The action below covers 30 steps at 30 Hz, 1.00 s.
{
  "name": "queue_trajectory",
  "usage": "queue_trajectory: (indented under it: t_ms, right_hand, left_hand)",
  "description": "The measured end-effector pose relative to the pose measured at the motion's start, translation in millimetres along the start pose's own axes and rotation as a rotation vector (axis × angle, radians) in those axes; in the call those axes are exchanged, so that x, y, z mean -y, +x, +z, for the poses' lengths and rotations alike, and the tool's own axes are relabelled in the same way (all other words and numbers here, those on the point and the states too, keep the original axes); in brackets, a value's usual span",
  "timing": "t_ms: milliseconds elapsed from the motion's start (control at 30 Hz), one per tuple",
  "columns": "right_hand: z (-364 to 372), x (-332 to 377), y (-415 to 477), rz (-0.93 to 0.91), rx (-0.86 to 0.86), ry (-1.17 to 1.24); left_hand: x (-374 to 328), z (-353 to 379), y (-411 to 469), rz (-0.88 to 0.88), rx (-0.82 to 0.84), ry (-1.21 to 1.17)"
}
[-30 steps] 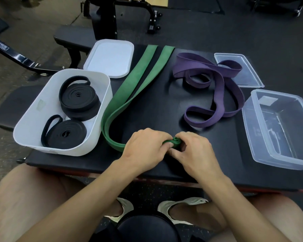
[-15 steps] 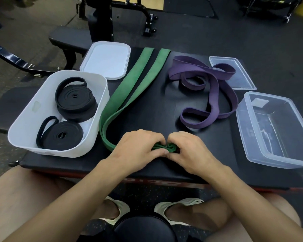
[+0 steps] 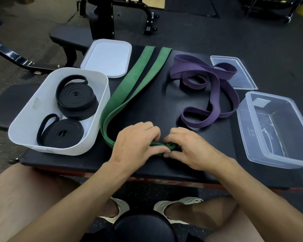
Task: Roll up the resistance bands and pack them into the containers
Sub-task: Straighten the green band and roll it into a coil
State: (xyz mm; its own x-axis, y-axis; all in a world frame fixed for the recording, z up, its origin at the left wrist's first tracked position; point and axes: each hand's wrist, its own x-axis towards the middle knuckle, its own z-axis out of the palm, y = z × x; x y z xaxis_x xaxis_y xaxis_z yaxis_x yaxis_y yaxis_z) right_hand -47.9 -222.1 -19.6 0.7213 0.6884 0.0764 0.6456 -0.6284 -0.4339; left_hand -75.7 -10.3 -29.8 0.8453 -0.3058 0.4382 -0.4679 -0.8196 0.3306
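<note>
A long green band point(image 3: 129, 88) runs from the far edge of the black padded table point(image 3: 147, 105) down to its near end, where a small tight coil sits between my hands. My left hand point(image 3: 136, 142) and my right hand point(image 3: 187, 147) both pinch that coiled end with curled fingers. A purple band point(image 3: 215, 91) lies loose and tangled at the right. Two rolled black bands point(image 3: 75, 100) lie in the white tub point(image 3: 30, 119) at the left. An empty clear container point(image 3: 276, 130) stands at the right.
A white lid point(image 3: 107, 58) lies behind the tub and a clear lid point(image 3: 234, 74) lies under part of the purple band. Gym benches and machine frames stand on the dark floor beyond the table. My knees and shoes are below the table's near edge.
The green coil between my fingers has shifted slightly; both hands stay pinched on it at the same spot near the front edge. The other bands and containers have not moved.
</note>
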Motion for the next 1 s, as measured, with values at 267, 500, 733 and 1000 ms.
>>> queue_trajectory:
  t_ms: [267, 500, 733, 1000]
  right_hand:
    - [-4.5, 6.5, 0.9, -0.055, 0.087, -0.048]
    - [-4.9, 12.0, -2.0, -0.062, 0.089, -0.045]
    - [1.7, 15.6, 4.0, -0.062, 0.036, -0.074]
    - [18.7, 22.9, -6.9, 0.045, -0.074, 0.087]
  left_hand:
    - [1.8, -9.9, 7.6, -0.153, 0.304, -0.129]
    - [-2.9, -14.6, 13.9, -0.275, 0.419, -0.223]
    - [-8.0, -17.5, 11.7, -0.366, 0.448, -0.248]
    - [0.7, -21.8, 15.0, -0.301, 0.529, -0.312]
